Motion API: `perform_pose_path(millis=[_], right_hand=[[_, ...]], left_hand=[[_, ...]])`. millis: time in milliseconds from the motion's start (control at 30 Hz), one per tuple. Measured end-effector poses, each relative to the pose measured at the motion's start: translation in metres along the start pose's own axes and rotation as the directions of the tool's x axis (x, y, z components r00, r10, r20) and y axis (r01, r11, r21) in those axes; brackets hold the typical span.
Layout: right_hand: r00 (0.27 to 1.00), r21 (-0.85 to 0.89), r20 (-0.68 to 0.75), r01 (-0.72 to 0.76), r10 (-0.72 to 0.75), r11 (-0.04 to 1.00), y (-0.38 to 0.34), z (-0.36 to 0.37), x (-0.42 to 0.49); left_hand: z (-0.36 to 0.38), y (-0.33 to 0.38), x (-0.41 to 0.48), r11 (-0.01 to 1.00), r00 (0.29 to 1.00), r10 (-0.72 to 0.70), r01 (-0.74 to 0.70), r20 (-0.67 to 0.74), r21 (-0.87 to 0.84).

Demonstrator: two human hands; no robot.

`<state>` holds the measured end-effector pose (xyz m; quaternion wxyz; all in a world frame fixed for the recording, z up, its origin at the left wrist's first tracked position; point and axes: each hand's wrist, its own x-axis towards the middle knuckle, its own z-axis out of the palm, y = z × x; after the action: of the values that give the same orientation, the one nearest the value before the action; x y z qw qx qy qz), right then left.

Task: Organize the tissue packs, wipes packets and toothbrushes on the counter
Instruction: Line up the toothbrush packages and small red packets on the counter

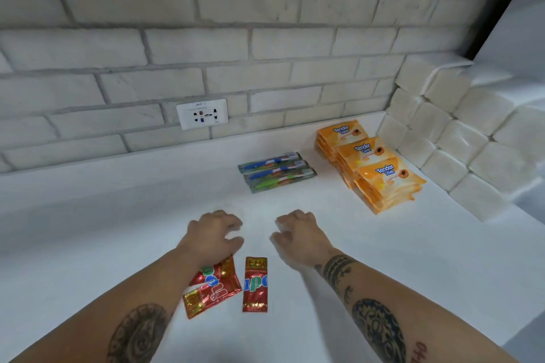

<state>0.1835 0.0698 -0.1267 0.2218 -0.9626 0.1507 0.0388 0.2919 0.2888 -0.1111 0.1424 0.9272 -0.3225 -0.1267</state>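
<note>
**Both hands empty over a sorted worktop**

The left hand (216,231) and right hand (296,233) sit side by side, palms down, low over the smooth white worktop (118,215). Their fingers are loosely curled and hold nothing.

Three toothbrushes (277,171) in long, clear, glossy sleeves lie touching side by side towards the back. Just to their right, the wipes packets (371,162), soft orange pouches, stand in three overlapping stacks running front to back. The tissue packs (460,138), pale, cushiony blocks, are piled in stepped rows against the right-hand corner.

Near the front edge lie two crinkled red foil strips. The tilted sachet (212,289) is partly under the left wrist, and the straight sachet (255,284) lies just beside it, apart from the hands. Behind everything rises a rough, whitewashed brick wall (206,23) with a flat white socket plate (202,114) set into it.
</note>
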Motion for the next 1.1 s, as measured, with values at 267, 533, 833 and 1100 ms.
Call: perform_pose_path(millis=[267, 533, 833, 1100], right_hand=[[0.971, -0.063, 0.227, 0.088, -0.072, 0.994, -0.061, 0.02, -0.057], [0.975, -0.068, 0.195, -0.097, 0.108, 0.993, -0.074, 0.025, -0.095], [0.966, 0.323, 0.12, -0.257, 0.23, 0.911, -0.065, 0.024, -0.119], [0.965, 0.864, 0.147, -0.232, 0.217, 0.446, -0.09, -0.001, -0.095]], left_hand=[[0.006, -0.009, -0.081, 0.988, 0.987, -0.018, -0.008, 0.16, 0.156], [0.023, -0.022, -0.119, 0.997, 0.998, -0.012, 0.007, 0.063, 0.074], [0.011, -0.015, -0.132, 0.998, 0.997, 0.011, -0.016, 0.082, 0.062], [-0.015, 0.033, -0.098, 0.816, 0.989, -0.005, 0.089, 0.147, -0.571]])
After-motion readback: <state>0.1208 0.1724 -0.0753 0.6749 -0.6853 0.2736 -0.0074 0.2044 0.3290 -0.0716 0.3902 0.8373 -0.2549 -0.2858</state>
